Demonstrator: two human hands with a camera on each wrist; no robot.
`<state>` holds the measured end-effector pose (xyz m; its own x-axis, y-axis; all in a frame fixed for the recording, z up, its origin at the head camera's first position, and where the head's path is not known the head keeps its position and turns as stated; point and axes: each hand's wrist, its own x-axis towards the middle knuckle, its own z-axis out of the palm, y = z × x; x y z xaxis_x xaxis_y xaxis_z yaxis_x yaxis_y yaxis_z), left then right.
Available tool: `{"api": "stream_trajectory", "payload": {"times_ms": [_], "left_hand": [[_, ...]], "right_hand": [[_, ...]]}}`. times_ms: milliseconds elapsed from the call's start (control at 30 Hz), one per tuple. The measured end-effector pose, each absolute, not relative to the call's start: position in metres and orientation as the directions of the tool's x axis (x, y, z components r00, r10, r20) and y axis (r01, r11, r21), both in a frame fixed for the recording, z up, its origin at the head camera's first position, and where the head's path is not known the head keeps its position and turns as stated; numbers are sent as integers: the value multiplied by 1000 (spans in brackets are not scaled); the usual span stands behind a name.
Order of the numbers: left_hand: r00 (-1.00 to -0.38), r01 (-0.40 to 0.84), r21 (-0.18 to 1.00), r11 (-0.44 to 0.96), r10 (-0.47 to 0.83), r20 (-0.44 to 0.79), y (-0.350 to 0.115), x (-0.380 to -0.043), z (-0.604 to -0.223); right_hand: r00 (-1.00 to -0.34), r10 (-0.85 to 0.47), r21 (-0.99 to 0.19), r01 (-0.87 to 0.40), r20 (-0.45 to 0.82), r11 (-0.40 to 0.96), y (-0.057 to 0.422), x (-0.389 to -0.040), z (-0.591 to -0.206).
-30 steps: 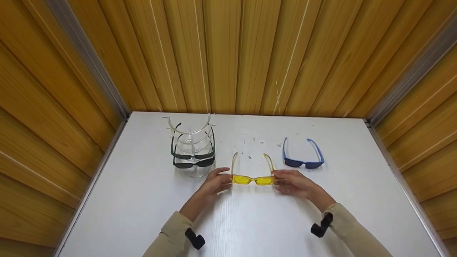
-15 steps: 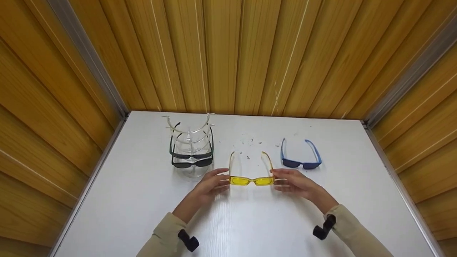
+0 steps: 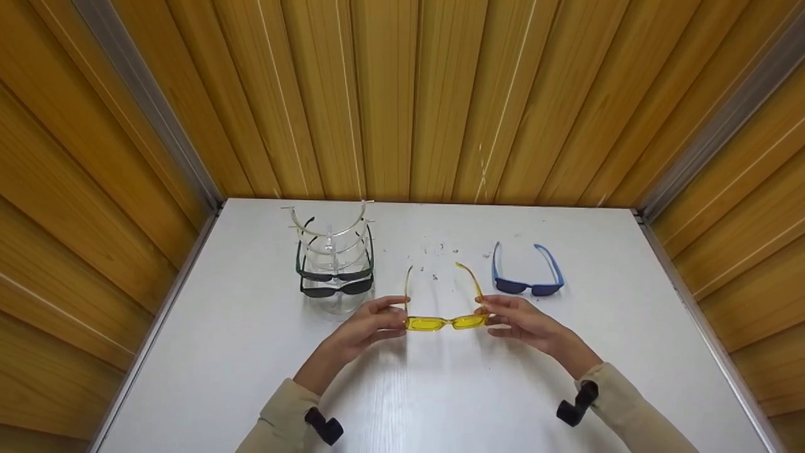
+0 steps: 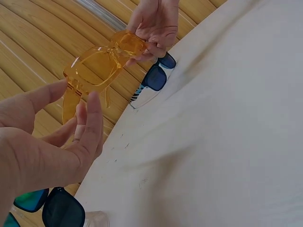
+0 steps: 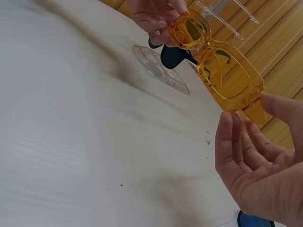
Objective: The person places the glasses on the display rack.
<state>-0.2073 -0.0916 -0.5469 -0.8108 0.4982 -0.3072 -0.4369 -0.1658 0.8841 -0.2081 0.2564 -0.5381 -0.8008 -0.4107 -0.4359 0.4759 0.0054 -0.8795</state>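
Note:
A pair of yellow sunglasses with tinted lenses is held above the table, its arms unfolded and pointing away from me. My left hand pinches the left hinge corner between thumb and fingers. At the opposite corner, my right hand pinches the frame in the same way. In the left wrist view the see-through orange-yellow frame spans the two hands. The right wrist view shows my right fingertips on the frame's lower corner.
A clear tiered display stand at the left carries two dark sunglasses, with bare tiers above. Blue sunglasses lie unfolded at the right on the white table. Wood-patterned walls enclose the back and sides.
The yellow sunglasses have risen off the table slightly toward me and now tilt a little, held in both hands. The head view has shifted slightly.

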Motion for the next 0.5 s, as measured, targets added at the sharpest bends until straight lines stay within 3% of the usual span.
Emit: {"api": "stream_trajectory", "payload": {"times_ms": [500], "left_hand": [[-782, -382, 917, -114, 568, -255, -90, -216, -539]], "right_hand": [[-806, -449, -913, 402, -387, 67, 265, -196, -535]]}}
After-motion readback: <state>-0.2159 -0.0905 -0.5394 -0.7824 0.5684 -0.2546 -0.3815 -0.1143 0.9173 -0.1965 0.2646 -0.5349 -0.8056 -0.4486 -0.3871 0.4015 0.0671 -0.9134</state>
